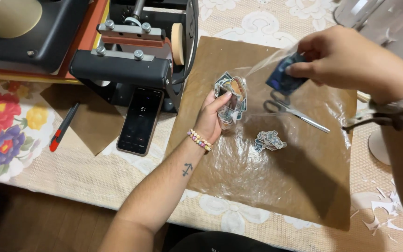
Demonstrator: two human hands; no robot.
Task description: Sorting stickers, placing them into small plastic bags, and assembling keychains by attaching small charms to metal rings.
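Clear film (276,58) pinched between hands: left hand (213,116) grips sticker bundle (232,98), right hand (346,56) pinches blue piece (283,77), possibly sticker.

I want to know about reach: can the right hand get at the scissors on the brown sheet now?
Probably yes. The scissors lie uncovered just below the right hand, but its grip is busy with a small blue piece.

The scene is evenly and warmly lit from above — soft shadows are cast below the forearms onto the brown sheet (304,186). Glare is seen on the clear film (239,163) and the phone (140,120). The right hand (346,58) is slightly blurred; the lower left corner is left dark.
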